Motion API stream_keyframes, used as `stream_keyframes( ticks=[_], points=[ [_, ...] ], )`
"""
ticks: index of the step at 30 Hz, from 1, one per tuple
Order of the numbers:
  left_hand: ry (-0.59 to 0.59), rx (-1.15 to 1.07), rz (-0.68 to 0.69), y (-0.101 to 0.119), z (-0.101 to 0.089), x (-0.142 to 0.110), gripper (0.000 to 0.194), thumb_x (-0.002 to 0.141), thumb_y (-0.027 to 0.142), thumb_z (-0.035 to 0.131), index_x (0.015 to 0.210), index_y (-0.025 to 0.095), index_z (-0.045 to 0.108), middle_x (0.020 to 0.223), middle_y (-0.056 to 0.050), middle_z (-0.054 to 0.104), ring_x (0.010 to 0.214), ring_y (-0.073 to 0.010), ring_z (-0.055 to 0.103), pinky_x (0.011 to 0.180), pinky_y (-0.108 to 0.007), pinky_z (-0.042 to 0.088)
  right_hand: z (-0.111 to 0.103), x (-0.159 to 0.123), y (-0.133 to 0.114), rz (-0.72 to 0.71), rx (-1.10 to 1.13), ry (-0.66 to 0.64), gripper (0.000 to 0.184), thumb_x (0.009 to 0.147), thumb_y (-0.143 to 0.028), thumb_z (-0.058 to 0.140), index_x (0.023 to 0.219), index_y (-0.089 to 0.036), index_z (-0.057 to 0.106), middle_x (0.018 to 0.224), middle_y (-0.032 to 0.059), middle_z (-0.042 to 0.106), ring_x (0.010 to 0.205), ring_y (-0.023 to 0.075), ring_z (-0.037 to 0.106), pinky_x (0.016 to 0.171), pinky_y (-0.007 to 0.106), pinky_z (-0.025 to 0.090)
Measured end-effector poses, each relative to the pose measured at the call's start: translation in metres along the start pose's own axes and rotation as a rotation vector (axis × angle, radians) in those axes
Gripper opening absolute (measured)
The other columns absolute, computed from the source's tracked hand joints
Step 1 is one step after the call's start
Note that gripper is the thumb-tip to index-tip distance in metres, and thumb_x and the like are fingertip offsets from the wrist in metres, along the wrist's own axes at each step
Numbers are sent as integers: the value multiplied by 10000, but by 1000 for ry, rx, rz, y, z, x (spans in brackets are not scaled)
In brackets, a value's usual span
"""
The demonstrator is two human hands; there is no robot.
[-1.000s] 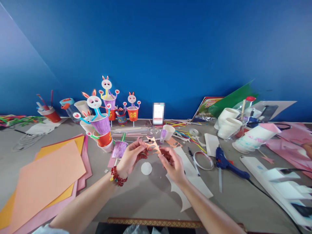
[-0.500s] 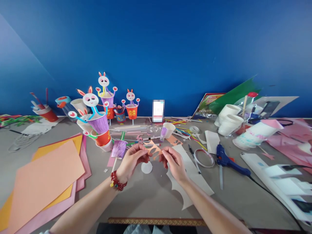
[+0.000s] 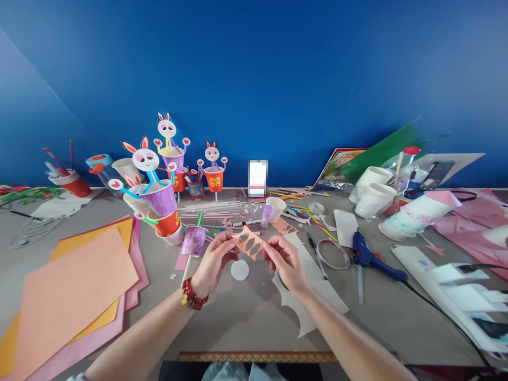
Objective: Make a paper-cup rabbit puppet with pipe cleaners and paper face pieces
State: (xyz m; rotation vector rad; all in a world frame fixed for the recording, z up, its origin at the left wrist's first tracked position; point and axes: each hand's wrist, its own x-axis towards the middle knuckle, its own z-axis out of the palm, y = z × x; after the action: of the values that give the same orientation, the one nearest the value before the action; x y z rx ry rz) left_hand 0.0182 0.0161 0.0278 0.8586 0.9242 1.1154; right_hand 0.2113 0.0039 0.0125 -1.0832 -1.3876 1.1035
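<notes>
Orange paper cutout (image 3: 253, 246): I'm pinching opp. ends, L hand (image 3: 216, 257) & R hand (image 3: 287, 263); its thin bits btwn holes are risking tears if tugged apart.

The left forearm (image 3: 143, 333) and the right forearm (image 3: 339, 330) come up from the lower part of the view and lean inward. The left hand (image 3: 214, 260) and the right hand (image 3: 289, 264) face each other, near but not touching, each with the thumb and the index finger pinched together. The other fingers are bent inward.
</notes>
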Motion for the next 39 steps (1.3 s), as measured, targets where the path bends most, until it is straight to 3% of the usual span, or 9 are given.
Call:
stream_keyframes(
  ticks=[3,7,13,16,20,23,26,30,39],
  points=[
    [-82,27,-20,2,1,-2,323,770,446,715,967,195,667,1051,-72,683,928,-196,633,757,-278,507,-1,2,2,30,61,-60,299,917,-470,558,779,-207,527,657,-13,605,458,93,476,429,207,380],
    [-263,98,2,3,6,-6,255,780,409,726,825,162,679,811,-48,659,759,-162,605,710,-265,477,3,1,3,40,27,-174,298,922,-470,557,797,-200,540,633,-26,582,465,88,470,439,199,374],
    [-128,141,63,-5,7,-4,296,737,414,755,689,162,606,663,3,596,638,-126,539,620,-239,422,5,2,-10,-2,-196,-215,277,931,-475,538,871,-206,574,663,-17,612,484,100,505,471,206,402],
    [-80,89,43,-9,3,-2,302,747,425,747,720,172,584,686,5,619,642,-124,566,630,-237,448,-19,7,-27,-33,-406,-243,227,931,-440,543,951,-229,623,765,4,694,562,129,595,533,221,448],
    [-98,87,40,-9,0,0,267,783,419,718,820,173,622,754,-10,657,654,-121,589,661,-244,483,-84,7,-44,-96,-786,2,214,922,-410,541,892,-246,673,739,13,713,625,167,636,580,239,456],
    [-99,69,55,-8,0,0,247,789,398,720,813,175,617,753,-7,653,662,-118,587,658,-238,484,-136,-4,-37,-79,-1057,158,186,889,-383,564,840,-249,682,753,29,723,613,180,628,544,249,427],
    [-93,43,57,-7,1,0,237,790,377,726,789,172,607,751,-9,654,666,-118,597,646,-230,486,-168,-16,-19,-45,-1200,118,174,875,-337,553,793,-245,676,757,32,727,607,180,630,547,258,424],
    [-94,59,70,-9,3,-2,220,787,352,734,775,168,613,747,-12,660,665,-122,611,647,-231,491,-173,-12,-3,-22,-1256,65,137,870,-289,552,820,-250,674,810,15,734,674,184,655,582,263,430],
    [-33,254,220,-18,0,1,193,797,366,715,795,173,698,731,6,617,696,-116,540,649,-203,426,-175,63,-18,-60,-1232,245,191,884,-279,543,969,-224,705,918,52,754,744,190,670,611,257,440]
  ],
)
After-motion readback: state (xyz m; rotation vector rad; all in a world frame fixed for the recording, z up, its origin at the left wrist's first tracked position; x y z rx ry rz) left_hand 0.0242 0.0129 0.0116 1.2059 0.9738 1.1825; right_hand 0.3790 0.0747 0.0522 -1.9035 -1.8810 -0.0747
